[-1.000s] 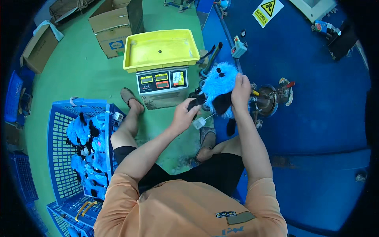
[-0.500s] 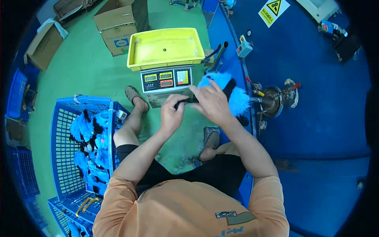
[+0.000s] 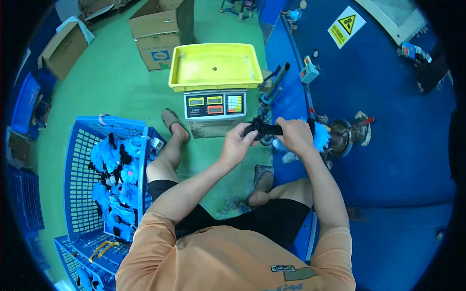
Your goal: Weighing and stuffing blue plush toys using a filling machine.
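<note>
A furry blue-and-black plush piece point(image 3: 321, 137) is between my hands, in front of the metal nozzle fitting point(image 3: 341, 137) of the blue machine. My left hand point(image 3: 236, 145) is closed on a black part point(image 3: 257, 128) of it. The fingers of my right hand point(image 3: 296, 137) pinch the black strip near the blue fur. That strip stretches level from one hand to the other. Much of the fur lies hidden behind my right hand.
At my left stands a blue plastic basket point(image 3: 143, 179) holding several blue-and-black plush pieces point(image 3: 115, 155). A digital scale point(image 3: 215, 104) with a yellow tray point(image 3: 177, 77) stands ahead. Behind it is a cardboard box point(image 3: 158, 43). The blue machine point(image 3: 388, 165) fills the right side.
My right hand has gone from spread fingers to a pinch on the black strip. Both hands have shifted right in the picture, and the plush piece has turned, showing more black between them.
</note>
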Action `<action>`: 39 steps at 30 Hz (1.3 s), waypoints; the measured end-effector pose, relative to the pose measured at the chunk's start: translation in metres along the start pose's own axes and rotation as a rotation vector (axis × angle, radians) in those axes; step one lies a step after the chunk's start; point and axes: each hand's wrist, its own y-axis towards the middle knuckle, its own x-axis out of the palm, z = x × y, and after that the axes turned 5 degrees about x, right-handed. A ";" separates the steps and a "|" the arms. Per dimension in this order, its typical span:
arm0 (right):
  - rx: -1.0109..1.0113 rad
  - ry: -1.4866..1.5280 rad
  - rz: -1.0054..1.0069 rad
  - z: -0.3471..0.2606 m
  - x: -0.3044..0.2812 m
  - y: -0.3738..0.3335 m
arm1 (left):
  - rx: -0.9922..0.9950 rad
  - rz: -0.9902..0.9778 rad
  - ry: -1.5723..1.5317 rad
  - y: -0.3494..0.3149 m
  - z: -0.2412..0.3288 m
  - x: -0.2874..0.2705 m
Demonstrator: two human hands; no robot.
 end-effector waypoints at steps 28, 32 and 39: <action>-0.052 -0.008 0.273 0.018 0.021 -0.011 | -0.239 -0.090 -0.249 0.004 -0.017 0.012; -0.046 -0.022 0.273 0.028 0.021 -0.012 | -0.208 -0.043 -0.233 0.003 -0.026 0.026; -0.037 -0.022 0.251 0.035 0.028 -0.014 | -0.195 -0.140 -0.167 0.003 -0.021 0.010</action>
